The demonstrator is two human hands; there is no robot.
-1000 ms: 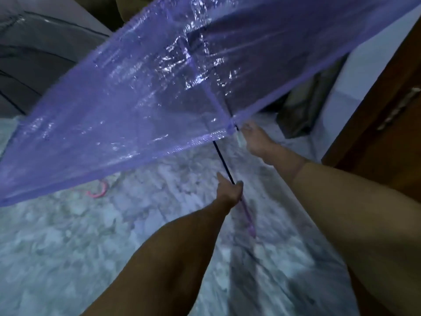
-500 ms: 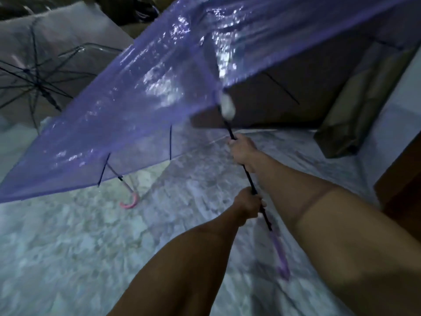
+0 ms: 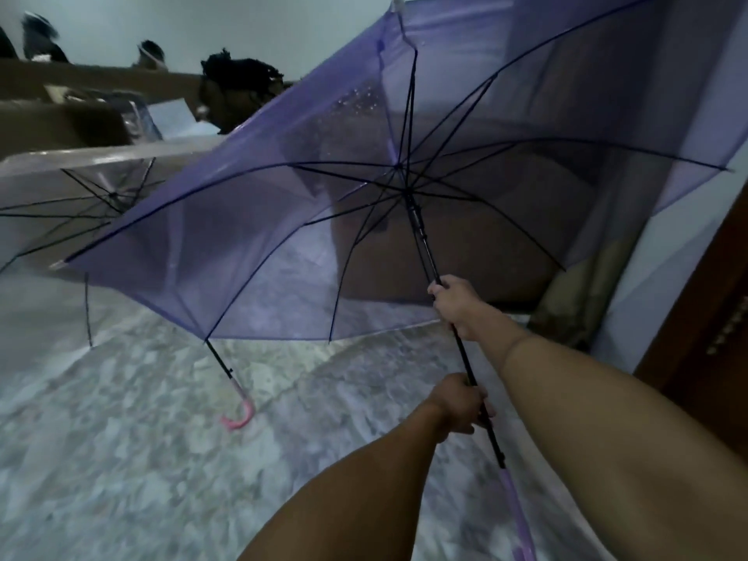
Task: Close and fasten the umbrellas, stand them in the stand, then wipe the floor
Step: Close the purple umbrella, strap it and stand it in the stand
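So the purple umbrella (image 3: 251, 236) is fully open and tipped up in front of me, canopy facing away, ribs spread out from the hub. I've got the black shaft (image 3: 465, 358) in both fists: right hand (image 3: 455, 301) wrapped around it up high, just under the runner (image 3: 417, 220), left hand (image 3: 459, 404) curled around it lower down, above the lilac handle (image 3: 516, 512).

Next bit as I see it: keep the low hand as the anchor, slide the top one onto the runner, press the catch and pull it down the shaft in one smooth go, so the ribs fold evenly. Then wrap the canopy and fasten the strap, wherever that is, can't spot it.

Stuff around: a clear umbrella (image 3: 73, 196) with a pink hooked handle (image 3: 239, 415) is open on the marble floor (image 3: 121, 459) to my left, its canopy overlapping mine, so the ribs could snag. Cardboard boxes (image 3: 60, 123) behind, wooden door (image 3: 704, 338) tight on my right. No stand in sight.
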